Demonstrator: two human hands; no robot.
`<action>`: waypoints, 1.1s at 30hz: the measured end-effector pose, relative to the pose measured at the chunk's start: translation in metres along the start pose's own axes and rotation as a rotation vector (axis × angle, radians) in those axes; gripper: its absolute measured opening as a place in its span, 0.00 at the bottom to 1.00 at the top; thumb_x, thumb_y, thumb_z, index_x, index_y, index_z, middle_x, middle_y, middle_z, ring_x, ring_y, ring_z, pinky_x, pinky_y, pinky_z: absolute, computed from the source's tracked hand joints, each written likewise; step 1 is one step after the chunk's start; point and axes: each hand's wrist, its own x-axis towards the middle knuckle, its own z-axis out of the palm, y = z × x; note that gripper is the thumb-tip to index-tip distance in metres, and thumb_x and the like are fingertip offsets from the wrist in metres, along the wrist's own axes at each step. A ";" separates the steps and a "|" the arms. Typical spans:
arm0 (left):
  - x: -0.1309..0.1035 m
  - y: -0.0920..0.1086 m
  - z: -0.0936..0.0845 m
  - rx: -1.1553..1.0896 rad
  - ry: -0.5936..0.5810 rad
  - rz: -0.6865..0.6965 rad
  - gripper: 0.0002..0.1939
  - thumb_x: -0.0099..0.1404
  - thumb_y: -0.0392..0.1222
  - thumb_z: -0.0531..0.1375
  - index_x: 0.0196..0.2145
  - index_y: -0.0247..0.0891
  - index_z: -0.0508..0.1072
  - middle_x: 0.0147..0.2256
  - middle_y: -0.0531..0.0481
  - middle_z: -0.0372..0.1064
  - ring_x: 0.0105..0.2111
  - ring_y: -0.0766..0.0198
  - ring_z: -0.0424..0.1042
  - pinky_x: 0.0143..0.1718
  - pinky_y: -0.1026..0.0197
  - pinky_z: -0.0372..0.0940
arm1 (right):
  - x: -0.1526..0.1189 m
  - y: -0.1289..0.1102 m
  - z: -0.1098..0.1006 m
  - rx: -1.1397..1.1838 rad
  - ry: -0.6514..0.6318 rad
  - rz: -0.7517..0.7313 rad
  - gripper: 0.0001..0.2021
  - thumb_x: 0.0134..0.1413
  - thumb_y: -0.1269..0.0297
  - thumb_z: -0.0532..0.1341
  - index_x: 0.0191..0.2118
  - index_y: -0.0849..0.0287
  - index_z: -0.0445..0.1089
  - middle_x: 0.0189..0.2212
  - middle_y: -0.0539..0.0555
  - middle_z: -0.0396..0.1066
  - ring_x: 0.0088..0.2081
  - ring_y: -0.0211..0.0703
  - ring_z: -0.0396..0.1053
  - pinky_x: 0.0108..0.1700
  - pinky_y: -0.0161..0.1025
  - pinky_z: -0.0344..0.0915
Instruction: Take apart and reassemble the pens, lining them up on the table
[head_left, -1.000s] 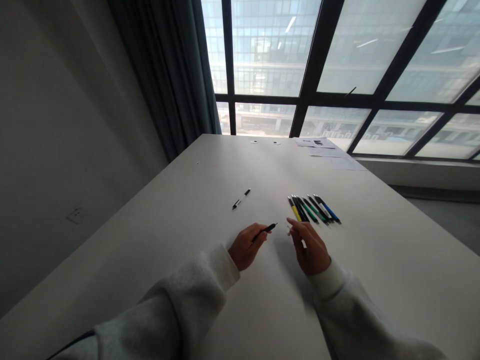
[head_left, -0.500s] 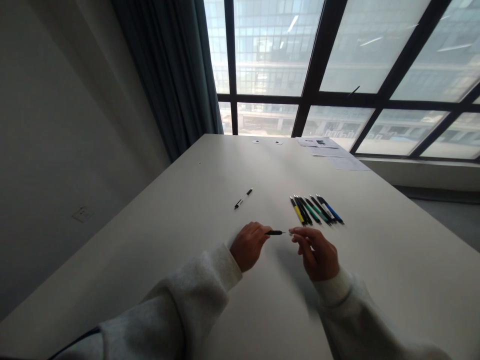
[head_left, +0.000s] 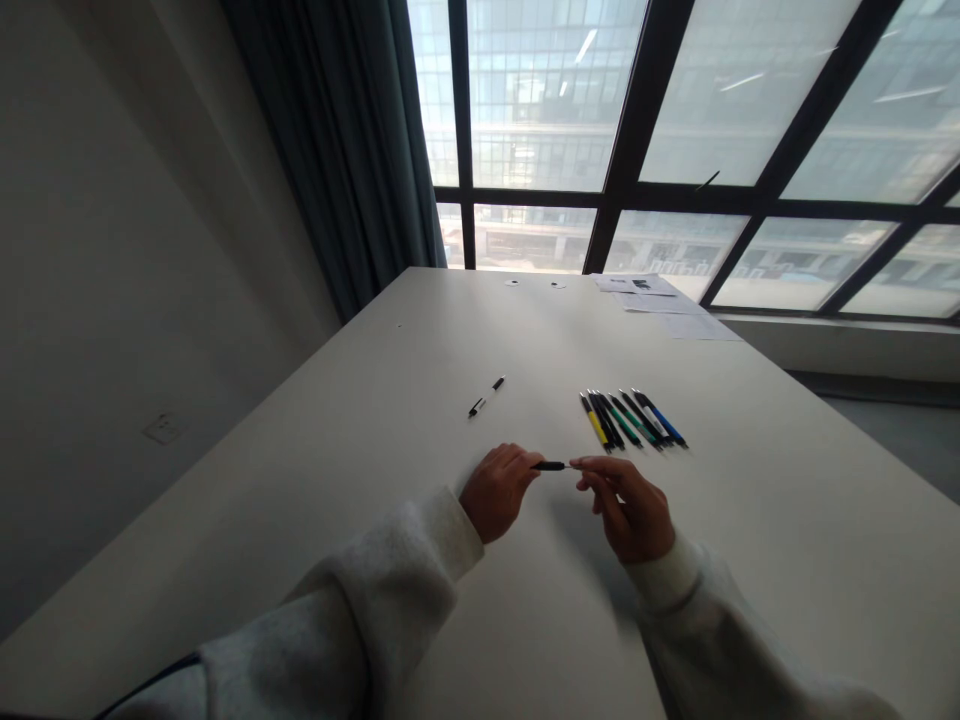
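My left hand (head_left: 497, 492) is closed around a black pen (head_left: 551, 466), its grip end pointing right. A thin refill (head_left: 568, 466) sticks out of that end. Between thumb and forefinger my right hand (head_left: 631, 508) pinches a small pen tip, mostly hidden by the fingers, at the end of the refill. Whether the tip sits over the refill is too small to tell. Beyond the hands, to the right, several pens (head_left: 636, 420) with yellow, black, green, white and blue barrels lie side by side. One white and black pen (head_left: 486, 398) lies apart on the left.
Both forearms rest over a white table (head_left: 315, 470). Printed papers (head_left: 651, 300) lie at its far right edge, and two small white pieces (head_left: 556, 285) are at the far edge. A dark curtain (head_left: 337, 140) and windows stand behind; a wall is on the left.
My right hand has moved slightly left, closing the gap between the pinched tip and the refill. My left hand and the pen have stayed in place.
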 end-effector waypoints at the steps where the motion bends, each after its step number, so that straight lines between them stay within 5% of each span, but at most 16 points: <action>1: 0.000 0.000 0.000 0.000 0.000 -0.001 0.11 0.71 0.38 0.49 0.43 0.36 0.70 0.34 0.45 0.69 0.35 0.60 0.65 0.39 0.56 0.63 | 0.000 0.000 0.000 0.003 0.000 0.002 0.07 0.61 0.67 0.57 0.43 0.57 0.70 0.38 0.57 0.76 0.28 0.39 0.74 0.19 0.31 0.69; 33: 0.000 0.000 -0.001 0.016 -0.057 -0.002 0.10 0.71 0.40 0.50 0.43 0.38 0.70 0.35 0.46 0.68 0.35 0.60 0.65 0.39 0.56 0.62 | 0.003 -0.001 -0.002 -0.023 -0.031 -0.039 0.08 0.59 0.69 0.60 0.42 0.55 0.75 0.30 0.53 0.75 0.24 0.37 0.71 0.23 0.34 0.71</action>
